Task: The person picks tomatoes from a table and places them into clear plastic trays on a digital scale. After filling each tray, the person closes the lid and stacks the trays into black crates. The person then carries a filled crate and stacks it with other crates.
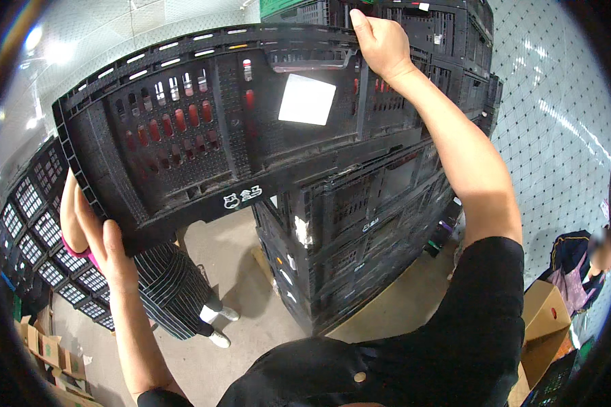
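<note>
A black slotted plastic crate (pixel 298 145) is held up before me, tilted, its long side facing me. Red contents show through its slots, and a blank-looking white label (pixel 306 99) is on that side. My right hand (pixel 384 46) is closed over the crate's upper rim, thumb up. At the lower left corner, my left hand (pixel 113 249) grips the crate's end with the thumb on the near side; its fingers are partly hidden. The crate's right part overlaps a stack of similar black crates (pixel 346 208) in view, and whether it touches them I cannot tell.
Behind the held crate stands a person in a striped apron (pixel 173 290), mostly hidden. More black crates (pixel 46 219) are stacked at left. Flattened cardboard (pixel 51 351) lies at lower left. At right are an open cardboard box (pixel 545 315) and another person (pixel 573 274).
</note>
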`<state>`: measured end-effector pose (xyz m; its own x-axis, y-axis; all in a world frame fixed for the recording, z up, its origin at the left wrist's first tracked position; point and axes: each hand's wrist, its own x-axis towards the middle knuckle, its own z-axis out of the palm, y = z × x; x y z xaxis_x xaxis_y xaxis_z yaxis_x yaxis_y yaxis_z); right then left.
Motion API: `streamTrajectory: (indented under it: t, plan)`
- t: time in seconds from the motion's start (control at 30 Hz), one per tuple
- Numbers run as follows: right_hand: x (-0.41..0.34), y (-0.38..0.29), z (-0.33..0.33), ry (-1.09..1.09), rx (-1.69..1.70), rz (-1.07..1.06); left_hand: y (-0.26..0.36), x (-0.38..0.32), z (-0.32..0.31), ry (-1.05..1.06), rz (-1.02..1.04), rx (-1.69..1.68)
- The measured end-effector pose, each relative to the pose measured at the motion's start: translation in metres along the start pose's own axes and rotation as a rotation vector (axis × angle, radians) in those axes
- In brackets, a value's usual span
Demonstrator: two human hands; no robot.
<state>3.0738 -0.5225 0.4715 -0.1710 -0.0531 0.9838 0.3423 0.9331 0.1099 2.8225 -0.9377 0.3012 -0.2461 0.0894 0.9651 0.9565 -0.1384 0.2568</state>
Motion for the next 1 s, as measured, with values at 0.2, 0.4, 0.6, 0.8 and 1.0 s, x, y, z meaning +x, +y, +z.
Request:
streamTrajectory:
  t: [0.2,0.4,0.6,0.8,1.0]
  plan:
    - [-0.011,0.063,-0.009,0.082,0.118,-0.056,0.025,-0.005,0.035,-0.024,-0.193,-0.195]
    - [-0.019,0.108,-0.017,0.051,0.093,0.024,0.06,-0.008,0.083,-0.035,-0.326,-0.402]
    - [-0.025,0.128,-0.027,-0.064,-0.015,0.19,0.063,-0.012,0.112,-0.133,-0.322,-0.427]
    - [-0.023,0.125,-0.022,0.145,0.034,0.137,0.041,-0.014,0.123,-0.075,-0.335,-0.55]
    - [-0.027,0.135,-0.021,0.132,0.036,0.1,0.052,-0.017,0.134,-0.086,-0.349,-0.581]
